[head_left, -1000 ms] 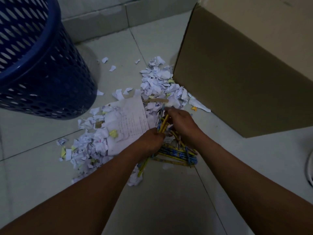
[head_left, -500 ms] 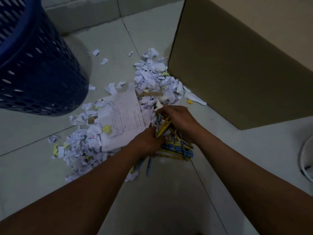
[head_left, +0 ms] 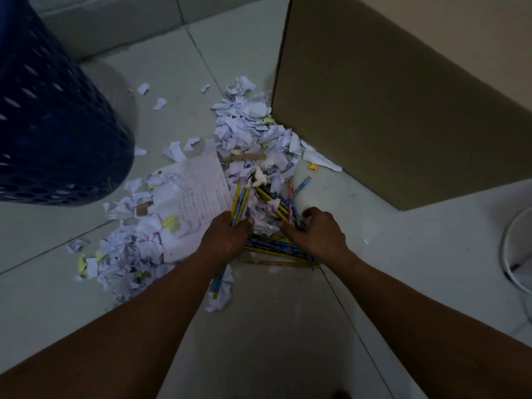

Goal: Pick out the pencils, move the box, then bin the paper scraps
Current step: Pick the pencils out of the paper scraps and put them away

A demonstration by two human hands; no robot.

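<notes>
A heap of torn white and yellow paper scraps point(head_left: 247, 125) lies on the tiled floor, with a larger written sheet point(head_left: 198, 203) on top. Yellow and blue pencils point(head_left: 276, 249) lie mixed in and piled at the near side. My left hand point(head_left: 226, 240) grips a few pencils point(head_left: 239, 201) that stick up out of my fist. My right hand point(head_left: 315, 233) has its fingers curled around pencils in the pile, beside the left. A big cardboard box point(head_left: 388, 110) stands right behind the scraps. A dark blue perforated bin point(head_left: 54, 125) stands at the left.
A white round object point(head_left: 515, 249) shows at the right edge. A grey wall base point(head_left: 115, 21) runs along the top. Loose scraps point(head_left: 144, 89) lie between bin and heap. Bare tiles point(head_left: 273, 341) stretch between my forearms.
My right hand has drawn back from the heap's middle to the pencil pile. Several more pencils lie uncovered among the scraps. My left hand holds its bundle more upright.
</notes>
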